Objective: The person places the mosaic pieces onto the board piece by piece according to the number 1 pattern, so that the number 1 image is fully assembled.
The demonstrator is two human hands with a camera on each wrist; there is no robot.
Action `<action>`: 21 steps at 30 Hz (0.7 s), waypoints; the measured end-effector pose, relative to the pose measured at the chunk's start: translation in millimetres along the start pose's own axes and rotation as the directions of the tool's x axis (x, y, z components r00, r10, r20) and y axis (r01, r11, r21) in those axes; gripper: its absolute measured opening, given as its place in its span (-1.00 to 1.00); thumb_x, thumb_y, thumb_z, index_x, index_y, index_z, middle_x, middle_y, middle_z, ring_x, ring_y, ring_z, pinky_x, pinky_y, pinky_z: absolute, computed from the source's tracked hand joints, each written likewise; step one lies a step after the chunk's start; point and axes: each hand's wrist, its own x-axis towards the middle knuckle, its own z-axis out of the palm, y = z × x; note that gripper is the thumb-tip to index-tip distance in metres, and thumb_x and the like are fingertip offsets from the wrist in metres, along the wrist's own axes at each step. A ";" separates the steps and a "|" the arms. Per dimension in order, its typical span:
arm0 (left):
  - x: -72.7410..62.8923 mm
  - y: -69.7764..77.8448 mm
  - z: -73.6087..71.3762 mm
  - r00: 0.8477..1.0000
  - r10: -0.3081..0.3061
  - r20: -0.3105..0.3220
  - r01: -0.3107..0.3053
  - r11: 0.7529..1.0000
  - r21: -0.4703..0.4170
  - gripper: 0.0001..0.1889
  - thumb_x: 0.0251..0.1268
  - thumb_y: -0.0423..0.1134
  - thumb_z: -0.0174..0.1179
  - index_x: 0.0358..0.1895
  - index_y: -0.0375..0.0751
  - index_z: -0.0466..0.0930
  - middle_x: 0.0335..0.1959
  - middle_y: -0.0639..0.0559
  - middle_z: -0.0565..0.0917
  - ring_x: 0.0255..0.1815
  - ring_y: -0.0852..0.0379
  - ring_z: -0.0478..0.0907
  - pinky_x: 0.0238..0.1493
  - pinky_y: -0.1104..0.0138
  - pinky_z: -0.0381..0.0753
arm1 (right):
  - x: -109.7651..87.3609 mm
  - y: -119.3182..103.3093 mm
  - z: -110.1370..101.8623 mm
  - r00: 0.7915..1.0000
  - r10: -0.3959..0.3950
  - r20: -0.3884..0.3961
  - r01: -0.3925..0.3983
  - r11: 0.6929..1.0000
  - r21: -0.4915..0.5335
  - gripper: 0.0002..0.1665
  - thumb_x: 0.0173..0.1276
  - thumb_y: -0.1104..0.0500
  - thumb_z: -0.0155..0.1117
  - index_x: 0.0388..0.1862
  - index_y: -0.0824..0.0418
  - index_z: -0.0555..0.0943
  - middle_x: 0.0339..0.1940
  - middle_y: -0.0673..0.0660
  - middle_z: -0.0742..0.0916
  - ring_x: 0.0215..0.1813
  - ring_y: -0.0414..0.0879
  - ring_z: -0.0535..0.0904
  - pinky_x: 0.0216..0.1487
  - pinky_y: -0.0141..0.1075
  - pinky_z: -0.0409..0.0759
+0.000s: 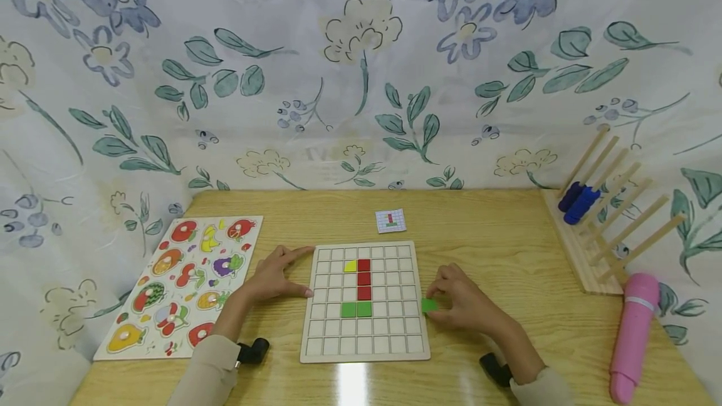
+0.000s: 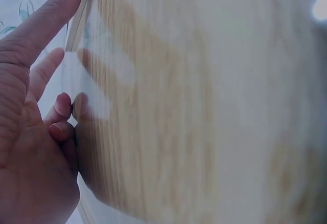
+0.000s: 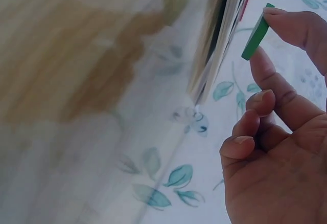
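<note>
A wooden grid board point(image 1: 389, 344) lies on the table between both hands. In its squares sit a yellow tile point(image 1: 351, 265) with one corner cut away, a column of three red tiles point(image 1: 363, 279), and two green tiles point(image 1: 356, 309) side by side below. My left hand point(image 1: 273, 277) touches the board's left edge with spread thumb and index finger. At the right edge my right hand point(image 1: 465, 306) pinches a loose green tile point(image 3: 256, 36) between thumb and index finger; the other fingers curl inward.
A small printed card point(image 1: 390, 220) with a grid pattern lies behind the board. To the left is a fruit picture board point(image 1: 160, 312). On the right stand a wooden peg rack point(image 1: 581, 262) with blue pieces and a pink cylindrical object point(image 1: 634, 331). A flowered cloth point(image 1: 338, 105) hangs behind.
</note>
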 end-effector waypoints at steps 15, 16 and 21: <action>0.2 -3.1 0.3 1.000 0.009 -0.011 -0.009 1.000 -0.007 -0.01 -0.19 0.24 0.54 0.46 0.23 0.35 -0.21 -0.02 0.27 -0.26 0.04 0.19 -0.28 0.19 0.11 | 21.1 -21.2 8.5 0.999 -0.025 0.037 0.025 1.000 0.010 -0.78 0.05 0.17 0.59 -0.34 0.09 0.70 -0.34 0.03 0.48 -0.11 -0.22 0.26 -0.05 -0.31 0.36; 0.4 -3.5 0.5 1.000 0.009 -0.011 -0.009 1.000 -0.008 -0.01 -0.19 0.24 0.54 0.46 0.24 0.35 -0.22 -0.02 0.27 -0.26 0.04 0.20 -0.27 0.19 0.11 | 22.3 -22.5 8.9 0.999 -0.027 0.040 0.026 1.000 0.014 -0.79 0.05 0.18 0.58 -0.34 0.09 0.70 -0.34 0.03 0.49 -0.10 -0.22 0.26 -0.05 -0.31 0.36; 1.1 -4.5 1.3 1.000 0.007 -0.011 -0.007 1.000 -0.004 -0.01 -0.19 0.25 0.54 0.47 0.25 0.34 -0.21 -0.02 0.27 -0.26 0.04 0.19 -0.27 0.19 0.11 | 28.9 -30.5 11.8 0.998 -0.037 0.055 0.036 0.999 0.017 -0.79 0.06 0.16 0.58 -0.34 0.12 0.71 -0.35 0.04 0.49 -0.13 -0.21 0.25 -0.09 -0.34 0.34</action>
